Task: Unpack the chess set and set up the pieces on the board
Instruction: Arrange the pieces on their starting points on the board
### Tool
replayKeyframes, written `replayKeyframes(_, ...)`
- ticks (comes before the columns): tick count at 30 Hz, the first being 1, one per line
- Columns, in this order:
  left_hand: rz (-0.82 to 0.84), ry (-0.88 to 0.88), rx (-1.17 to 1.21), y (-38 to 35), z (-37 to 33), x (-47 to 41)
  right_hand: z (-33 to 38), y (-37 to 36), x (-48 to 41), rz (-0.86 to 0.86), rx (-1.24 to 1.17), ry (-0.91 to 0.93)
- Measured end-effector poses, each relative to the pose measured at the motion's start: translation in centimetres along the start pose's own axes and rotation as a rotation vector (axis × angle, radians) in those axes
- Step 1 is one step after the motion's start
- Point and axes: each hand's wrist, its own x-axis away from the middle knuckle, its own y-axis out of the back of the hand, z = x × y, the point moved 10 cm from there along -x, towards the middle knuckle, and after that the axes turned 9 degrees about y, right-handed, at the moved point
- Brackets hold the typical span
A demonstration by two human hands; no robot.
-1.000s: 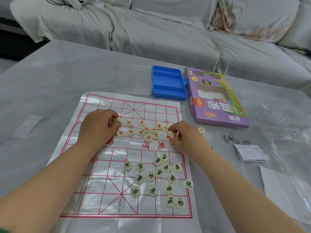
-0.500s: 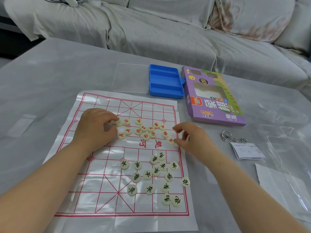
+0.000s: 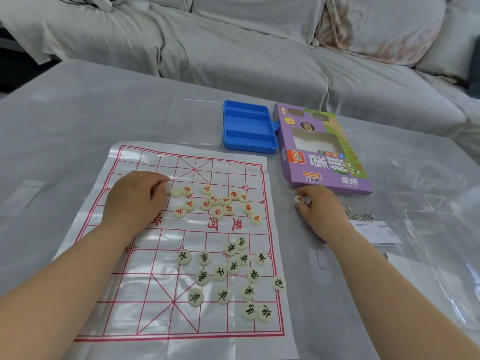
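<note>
Right of centre, the right hand has its grip clamped on a red piece beside the board. The left hand curls on the board, its grip perhaps holding something. Grey counter; covered sofa above.

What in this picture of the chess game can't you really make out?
Head view:
Whether the left hand grips a piece: its curled fingers hide the palm side.
The red character on the round cream piece pinched by the right hand: too small.
Print on the white paper slip: too small.
The silver wire rings: partly behind the right wrist.
</note>
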Motion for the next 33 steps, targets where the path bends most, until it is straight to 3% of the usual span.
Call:
replayKeyframes(9, 0.013, -0.005, -0.006, 0.0, -0.2, 0.0, 2.1, -0.1, -0.2, 0.011, -0.088, 0.046)
replayKeyframes(14, 0.047, -0.036, -0.015, -0.2, -0.7, 0.2, 8.7, -0.8, 0.5, 0.030, -0.131, 0.271)
replayKeyframes(18, 0.094, -0.072, -0.032, -0.7, -0.8, 0.1, 11.5, -2.6, 1.1, 0.106, -0.024, 0.382)
replayKeyframes(33, 0.034, -0.079, -0.008, 0.4, -1.3, 0.6, 13.9, -3.7, -0.6, 0.144, 0.053, 0.348)
